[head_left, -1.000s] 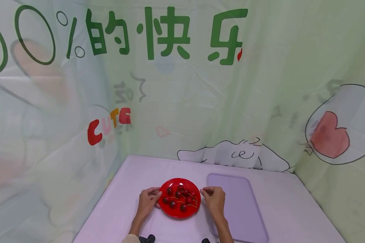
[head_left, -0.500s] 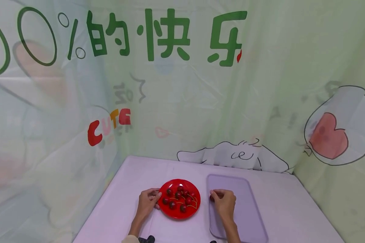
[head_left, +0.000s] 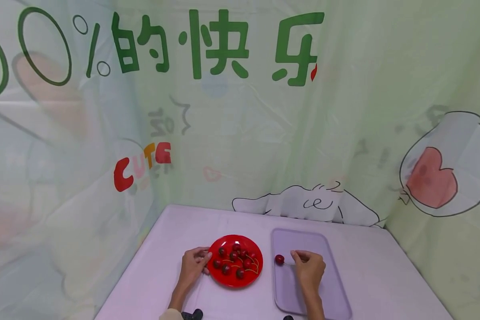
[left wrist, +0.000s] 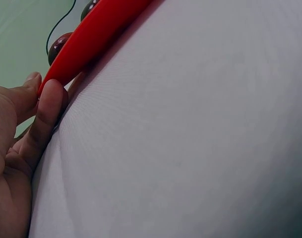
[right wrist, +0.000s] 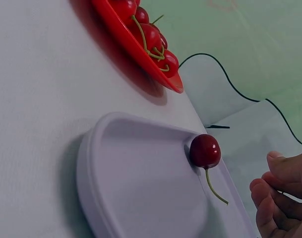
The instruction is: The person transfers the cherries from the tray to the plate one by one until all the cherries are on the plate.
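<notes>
My left hand point(head_left: 194, 264) grips the near-left rim of a red plate point(head_left: 229, 282), thumb above and fingers beneath in the left wrist view. Several dark red cherries point(head_left: 234, 255), some with green stems, lie on that plate. To its right, a single cherry point(head_left: 279, 259) rests inside a pale purple tray point(head_left: 300, 238), against the left wall. My right hand point(head_left: 311, 269) is over the tray, just right of this cherry. In the right wrist view the cherry's stem point(right wrist: 216, 190) lies free, apart from the loosely curled fingers point(right wrist: 265, 206), which hold nothing.
A pale table point(head_left: 200, 222) carries both the plate and the tray. Printed fabric point(head_left: 240, 133) hangs behind it and on both sides. Dark objects point(head_left: 198, 314) show at the near edge by the wrists.
My right hand has moved right from the plate's edge to over the tray, bringing a cherry and letting it go there. My left hand has stayed on the plate.
</notes>
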The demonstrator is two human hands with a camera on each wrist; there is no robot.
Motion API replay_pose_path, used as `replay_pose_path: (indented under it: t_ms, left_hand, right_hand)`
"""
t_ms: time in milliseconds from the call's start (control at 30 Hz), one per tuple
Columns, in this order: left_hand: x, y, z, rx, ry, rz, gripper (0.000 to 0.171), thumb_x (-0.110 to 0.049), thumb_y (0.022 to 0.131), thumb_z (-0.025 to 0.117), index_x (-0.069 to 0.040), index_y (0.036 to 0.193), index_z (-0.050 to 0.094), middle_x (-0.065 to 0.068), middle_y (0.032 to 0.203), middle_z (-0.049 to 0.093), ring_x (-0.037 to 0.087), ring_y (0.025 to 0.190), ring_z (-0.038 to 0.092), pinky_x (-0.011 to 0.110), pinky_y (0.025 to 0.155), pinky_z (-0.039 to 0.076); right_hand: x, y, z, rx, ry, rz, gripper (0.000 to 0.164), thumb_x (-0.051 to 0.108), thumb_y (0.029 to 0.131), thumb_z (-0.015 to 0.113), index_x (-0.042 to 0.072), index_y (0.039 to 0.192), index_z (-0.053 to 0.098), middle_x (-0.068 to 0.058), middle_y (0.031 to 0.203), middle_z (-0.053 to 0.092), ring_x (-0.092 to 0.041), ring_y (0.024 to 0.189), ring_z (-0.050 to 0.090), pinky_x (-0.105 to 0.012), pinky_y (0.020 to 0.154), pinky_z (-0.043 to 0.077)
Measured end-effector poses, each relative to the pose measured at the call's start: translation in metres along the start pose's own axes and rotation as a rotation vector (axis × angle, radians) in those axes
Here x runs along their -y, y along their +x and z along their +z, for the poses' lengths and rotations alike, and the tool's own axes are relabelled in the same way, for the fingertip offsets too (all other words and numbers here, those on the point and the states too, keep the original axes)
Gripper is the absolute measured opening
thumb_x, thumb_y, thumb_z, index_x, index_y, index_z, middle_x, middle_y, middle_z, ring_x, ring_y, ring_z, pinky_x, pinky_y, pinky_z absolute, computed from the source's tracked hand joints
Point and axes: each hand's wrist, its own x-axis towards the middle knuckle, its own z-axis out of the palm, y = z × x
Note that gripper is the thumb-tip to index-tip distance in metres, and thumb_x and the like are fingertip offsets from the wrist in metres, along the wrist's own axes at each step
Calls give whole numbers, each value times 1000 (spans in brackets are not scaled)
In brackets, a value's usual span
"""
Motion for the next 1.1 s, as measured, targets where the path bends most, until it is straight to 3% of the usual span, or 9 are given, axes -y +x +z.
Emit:
replay_pose_path:
  t_ms: [133, 267, 400, 533, 833, 1100]
  left_hand:
    - [-3, -2, 0, 2, -11, -5, 35, -17, 105, 75, 1, 135, 73, 20, 108, 76, 13, 55, 69, 19, 62, 62]
    - [-5, -3, 0, 6, -12, 5, 35, -17, 105, 75, 2, 135, 73, 20, 108, 76, 13, 55, 70, 20, 62, 62]
    - [-4, -3, 1, 0, -19, -4, 36, -19, 104, 76, 0, 135, 73, 20, 109, 76, 14, 56, 70, 20, 62, 63]
    - [-2, -1, 1, -6, -10, 3, 36, -19, 104, 76, 0, 135, 73, 20, 109, 76, 13, 56, 70, 20, 63, 63]
    - [-8, -3, 0, -2, -7, 11, 36, -18, 105, 75, 1, 135, 72, 21, 109, 75, 14, 56, 70, 20, 62, 63]
    - [-9, -5, -1, 0, 0, 0, 37, -19, 106, 74, 1, 137, 72, 19, 107, 75, 14, 57, 70, 18, 64, 62]
  right_hand:
    - [-11, 2, 0, -20, -21, 18, 15, 13, 90, 90, -2, 92, 86, -20, 84, 82, -14, 67, 76, -13, 63, 46]
    - [-22, 4, 0, -25, -37, 36, 16, 12, 89, 91, -3, 91, 86, -20, 83, 82, -22, 68, 77, -21, 64, 50]
    - [-27, 3, -2, 5, -56, 61, 21, 14, 89, 89, -6, 92, 85, -22, 82, 81, -25, 69, 73, -33, 65, 51]
    - [-30, 1, -5, 55, -81, 86, 24, 15, 91, 87, -8, 93, 84, -23, 82, 80, -25, 68, 71, -37, 64, 52]
    - [-32, 0, 0, 129, -89, 128, 18, 9, 89, 85, -9, 91, 83, -17, 73, 77, -17, 61, 62, -33, 61, 46]
    - [-24, -3, 1, 123, -68, 141, 12, 1, 85, 86, -10, 90, 82, -20, 75, 78, -15, 60, 63, -32, 62, 47]
